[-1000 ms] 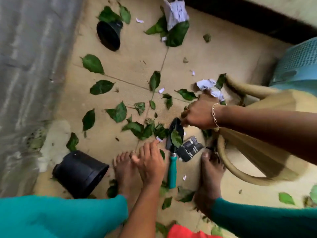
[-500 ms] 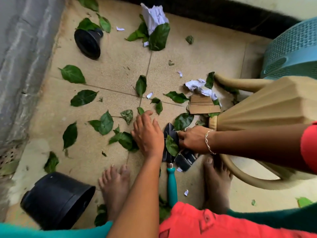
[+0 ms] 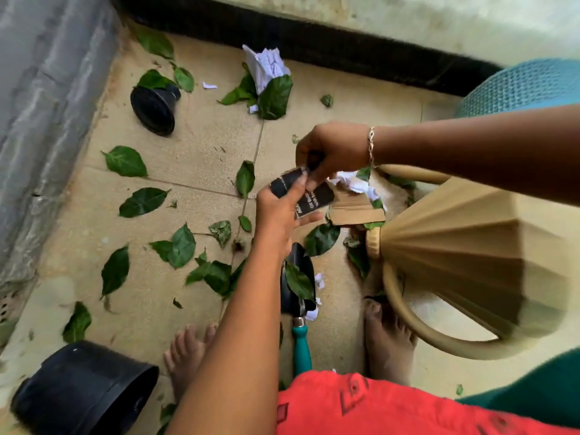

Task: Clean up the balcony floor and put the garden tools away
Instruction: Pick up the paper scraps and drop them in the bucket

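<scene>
Both hands meet above the balcony floor over a black printed packet. My left hand holds its lower part, thumb on a dark scrap. My right hand, with a bracelet at the wrist, pinches its upper edge from above. A garden trowel with a black blade and teal handle lies on the tiles between my bare feet, a leaf on its blade. Several green leaves and crumpled white paper are scattered over the floor.
A small black pot lies tipped at the upper left and a larger black pot at the lower left. A tan watering can stands at the right, with a cardboard piece beside it and a teal basket behind.
Both hands have risen from the floor near the trowel, lifting the black packet; the left hand left the leaves and joined the right on it. The trowel stays put.
</scene>
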